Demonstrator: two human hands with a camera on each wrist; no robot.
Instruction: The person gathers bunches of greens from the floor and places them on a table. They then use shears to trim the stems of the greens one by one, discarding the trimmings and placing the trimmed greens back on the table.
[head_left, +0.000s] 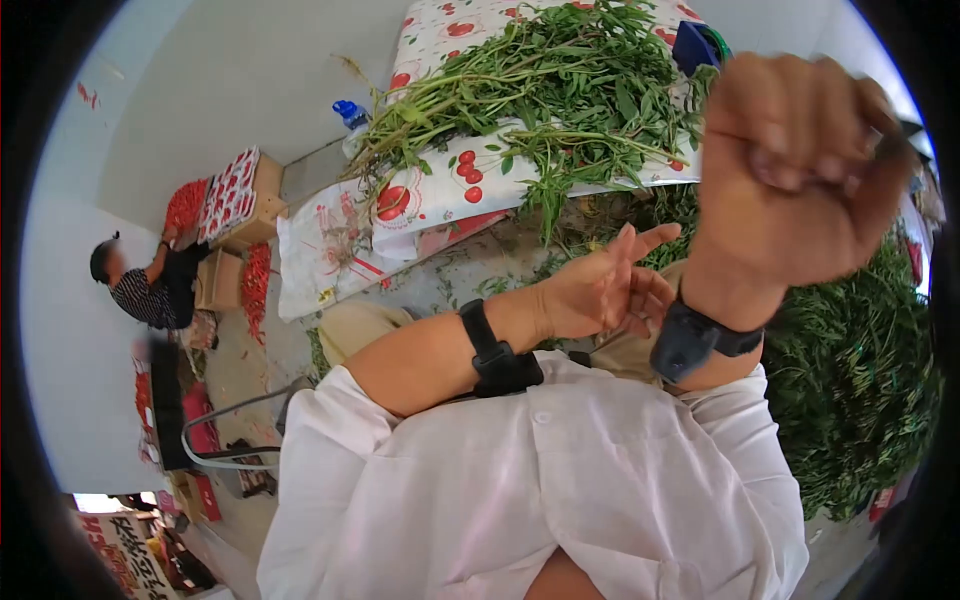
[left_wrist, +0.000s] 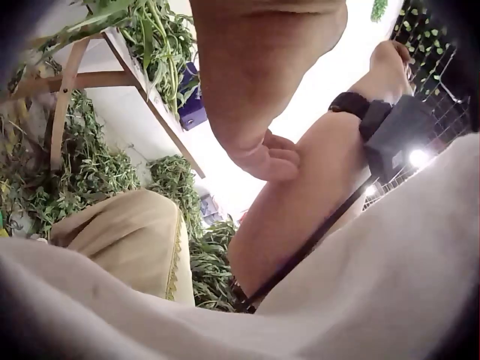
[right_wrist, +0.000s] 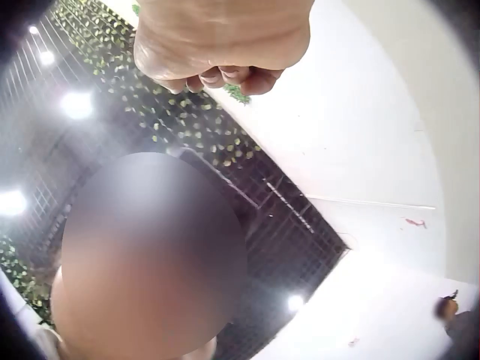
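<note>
My left hand (head_left: pixel 610 290) is in front of my body, palm partly turned up, its fingers loosely bent with nothing in them. In the left wrist view its fingertips (left_wrist: pixel 281 161) overlap my right forearm (left_wrist: pixel 315 184). My right hand (head_left: pixel 800 160) is raised high at the upper right, blurred, with its fingers curled in toward the palm and no object showing. The right wrist view shows that hand (right_wrist: pixel 225 37) from below, fingers folded. Beyond both hands, a heap of leafy green stems (head_left: pixel 560 90) lies on a table with a cherry-print cover (head_left: pixel 440 180).
A large pile of green leaves (head_left: pixel 850 370) stands at my right. A blue-capped bottle (head_left: pixel 350 115) is beside the table. At far left a seated person (head_left: pixel 145 290) is near red items (head_left: pixel 185 210) and cardboard boxes (head_left: pixel 250 205). A white sack (head_left: pixel 320 250) lies on the floor.
</note>
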